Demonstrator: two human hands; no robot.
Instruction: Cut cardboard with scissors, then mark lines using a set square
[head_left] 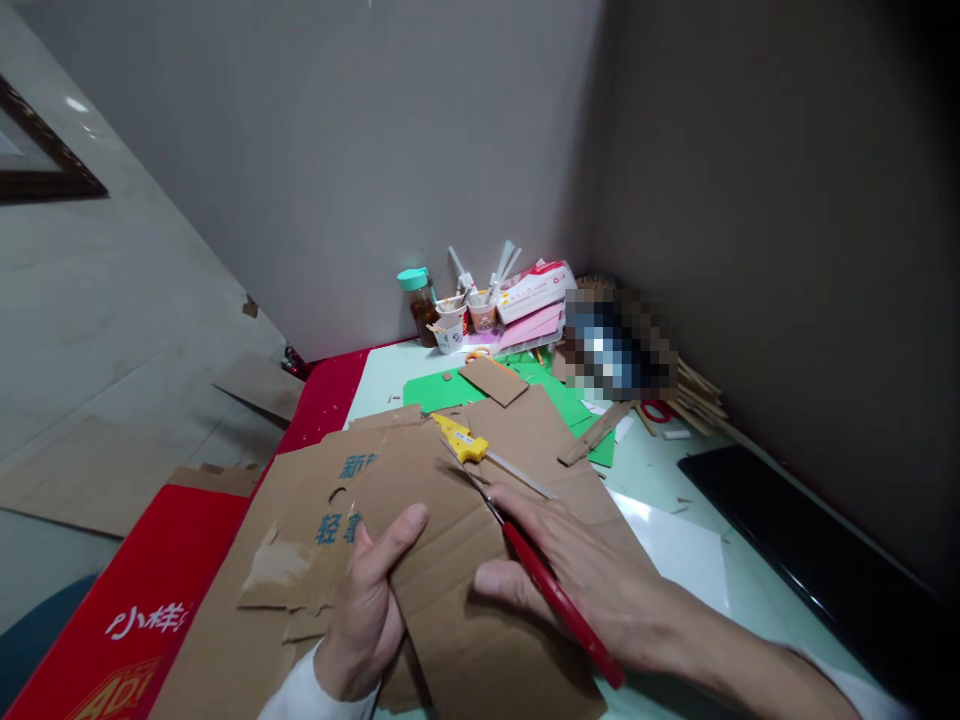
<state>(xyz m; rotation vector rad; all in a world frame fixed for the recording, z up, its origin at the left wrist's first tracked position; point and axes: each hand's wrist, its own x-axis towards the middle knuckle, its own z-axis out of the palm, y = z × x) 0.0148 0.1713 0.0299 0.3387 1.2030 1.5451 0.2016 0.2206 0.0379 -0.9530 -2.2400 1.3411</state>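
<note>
Lying at the near centre of the tabletop (pixel 675 470), the brown cardboard sheet (pixel 457 590) rests on a larger printed cardboard panel (pixel 315 500) with blue characters. The left hand (pixel 367 610) grips the sheet's left edge, thumb on top, fingers (pixel 397 530) curled around it. The right hand (pixel 592 570) lies flat on the sheet, fingers spread and pressing a red-handled tool (pixel 555 600) whose thin blade points up-left across the cardboard; whether the hand clasps it cannot be told. A yellow utility knife (pixel 465 440) lies just beyond the blade tip. Farther back are green sheets (pixel 442 390), paper cups (pixel 465 320) holding sticks, and a jar with a teal lid (pixel 416 300) against the wall. A red box (pixel 142 600) sits left.
</note>
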